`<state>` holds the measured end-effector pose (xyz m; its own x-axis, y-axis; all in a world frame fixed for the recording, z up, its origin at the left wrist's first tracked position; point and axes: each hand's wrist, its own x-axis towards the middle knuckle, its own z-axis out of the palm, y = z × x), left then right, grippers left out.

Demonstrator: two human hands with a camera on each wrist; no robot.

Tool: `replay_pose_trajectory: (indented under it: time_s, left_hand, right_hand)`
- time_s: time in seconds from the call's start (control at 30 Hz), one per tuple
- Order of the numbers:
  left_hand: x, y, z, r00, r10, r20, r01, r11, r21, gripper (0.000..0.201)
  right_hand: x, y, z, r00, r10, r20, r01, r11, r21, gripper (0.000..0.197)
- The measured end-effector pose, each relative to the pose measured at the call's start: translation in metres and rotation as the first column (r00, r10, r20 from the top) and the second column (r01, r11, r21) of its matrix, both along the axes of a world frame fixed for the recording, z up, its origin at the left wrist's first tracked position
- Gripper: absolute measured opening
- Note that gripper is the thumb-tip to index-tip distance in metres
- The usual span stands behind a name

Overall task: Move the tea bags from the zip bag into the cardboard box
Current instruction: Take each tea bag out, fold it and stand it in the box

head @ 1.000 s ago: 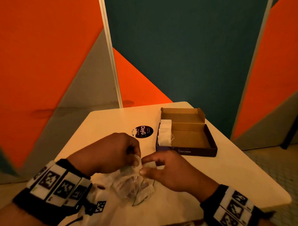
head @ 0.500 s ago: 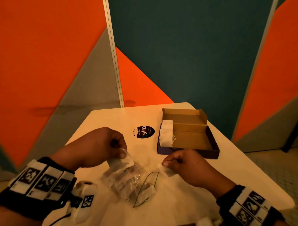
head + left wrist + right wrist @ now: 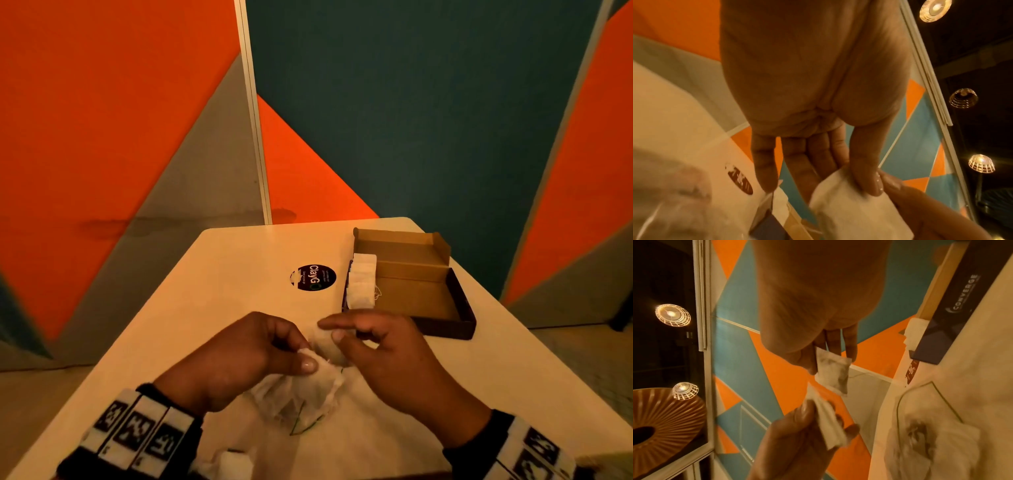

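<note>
Left hand [image 3: 239, 356]: thumb and fingers pinch a white tea bag [image 3: 857, 209] just above the zip bag [image 3: 298, 394], which lies crumpled on the worktop [image 3: 219, 274] between the wrists.
Right hand [image 3: 387, 353]: pinches a second tea bag [image 3: 832, 371] by its top edge between thumb and fingers; the bag hangs free.
Cardboard box [image 3: 421, 291]: open, just beyond the right hand; a row of tea bags [image 3: 361, 281] stands along its left wall, the rest of the floor bare.
Step in hand: probably separating the two bags before carrying one to the box.
Doing it well: hold by the paper edges, pull apart gently so no string snags, then stand the bag beside the row.
Risk: squeezing could tear the thin paper.
</note>
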<state>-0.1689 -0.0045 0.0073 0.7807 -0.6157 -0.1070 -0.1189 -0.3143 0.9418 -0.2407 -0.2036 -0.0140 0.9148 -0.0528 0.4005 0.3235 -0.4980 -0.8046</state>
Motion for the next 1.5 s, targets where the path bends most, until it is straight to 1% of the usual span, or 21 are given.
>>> replay_pose_trajectory:
  time_s: [0.07,0.13,0.2,0.33,0.47,0.53,0.63,0.7,0.77,0.8,0.83,0.87,0.9,0.93,1.0,1.07,1.2,1.27,1.33,1.4,1.5]
  left_hand:
    - [-0.004,-0.005,-0.005,0.998,0.02,-0.054,-0.023,0.999,-0.048,0.011]
    - [-0.006,-0.009,-0.008,0.995,0.059,-0.085,-0.067,0.994,-0.089,0.006]
    - [-0.008,-0.011,-0.01,0.987,0.1,-0.124,-0.117,0.983,-0.139,0.009]
    - [-0.011,-0.015,-0.012,0.973,0.143,-0.178,-0.179,0.963,-0.201,0.008]
    - [-0.011,-0.018,-0.017,0.957,0.172,-0.234,-0.229,0.943,-0.243,0.015]
    - [-0.013,-0.021,-0.019,0.956,0.178,-0.233,-0.238,0.934,-0.265,0.014]
    - [-0.013,-0.021,-0.021,0.969,0.197,-0.15,-0.23,0.941,-0.25,0.018]
    - [-0.009,-0.017,-0.02,0.98,0.198,-0.022,-0.199,0.965,-0.173,0.028]
    - [0.0,-0.008,-0.021,0.969,0.177,0.17,-0.183,0.983,0.021,0.032]
    - [0.006,-0.001,-0.022,0.95,0.137,0.281,-0.19,0.967,0.171,0.033]
    - [0.011,0.005,-0.023,0.923,0.066,0.378,-0.198,0.926,0.322,0.035]
    - [0.016,0.01,-0.025,0.901,-0.015,0.434,-0.201,0.871,0.447,0.039]
    - [0.021,0.014,-0.028,0.89,-0.084,0.447,-0.196,0.816,0.543,0.045]
    - [0.024,0.016,-0.031,0.897,-0.132,0.423,-0.178,0.767,0.617,0.051]
    - [0.026,0.017,-0.037,0.927,-0.185,0.326,-0.111,0.696,0.709,0.059]
    - [0.026,0.016,-0.043,0.932,-0.223,0.286,-0.068,0.666,0.743,0.061]
    - [0.024,0.017,-0.048,0.923,-0.237,0.304,-0.069,0.675,0.735,0.063]
    - [0.024,0.018,-0.051,0.92,-0.232,0.315,-0.077,0.682,0.728,0.064]
    - [0.024,0.019,-0.053,0.919,-0.228,0.321,-0.08,0.691,0.718,0.066]
    - [0.023,0.02,-0.055,0.916,-0.226,0.331,-0.082,0.702,0.707,0.067]
    - [0.024,0.023,-0.06,0.912,-0.226,0.342,-0.085,0.713,0.696,0.068]
  right_hand:
    - [-0.004,0.004,-0.003,0.999,0.033,-0.005,-0.033,0.999,0.003,0.025]
    - [-0.007,0.006,-0.005,0.998,0.048,-0.027,-0.048,0.998,0.028,0.026]
    - [-0.011,0.006,-0.007,0.997,0.062,-0.05,-0.059,0.996,0.067,0.028]
    - [-0.013,0.007,-0.009,0.995,0.056,-0.083,-0.047,0.993,0.105,0.027]
    - [-0.008,0.008,-0.014,0.989,0.027,-0.148,-0.001,0.985,0.173,0.039]
    - [-0.004,0.009,-0.016,0.987,0.028,-0.16,0.011,0.972,0.234,0.047]
    - [-0.001,0.008,-0.016,0.981,0.016,-0.196,0.044,0.954,0.296,0.04]
    - [0.0,0.004,-0.017,0.973,-0.007,-0.231,0.074,0.956,0.284,0.033]
    - [0.002,-0.002,-0.016,0.967,-0.056,-0.25,0.116,0.966,0.232,0.027]
    - [0.003,-0.006,-0.015,0.964,-0.082,-0.253,0.136,0.969,0.206,0.025]
    - [0.004,-0.01,-0.012,0.96,-0.105,-0.258,0.156,0.97,0.187,0.024]
    - [0.005,-0.015,-0.007,0.957,-0.125,-0.263,0.176,0.968,0.179,0.022]
    - [0.008,-0.02,-0.001,0.953,-0.138,-0.269,0.189,0.966,0.176,0.022]
    - [0.011,-0.025,0.006,0.951,-0.147,-0.273,0.199,0.964,0.175,0.022]
    - [0.022,-0.036,0.021,0.949,-0.16,-0.273,0.214,0.96,0.18,0.023]
    - [0.038,-0.049,0.037,0.948,-0.167,-0.272,0.223,0.956,0.19,0.019]
    - [0.075,-0.068,0.058,0.956,-0.229,-0.184,0.249,0.964,0.096,0.018]
    - [0.092,-0.076,0.057,0.949,-0.243,-0.201,0.262,0.962,0.073,0.02]
    - [0.105,-0.08,0.051,0.935,-0.258,-0.244,0.283,0.956,0.074,0.016]
    - [0.116,-0.082,0.042,0.919,-0.26,-0.297,0.301,0.949,0.099,0.015]
    - [0.129,-0.082,0.025,0.894,-0.271,-0.358,0.32,0.944,0.085,0.016]
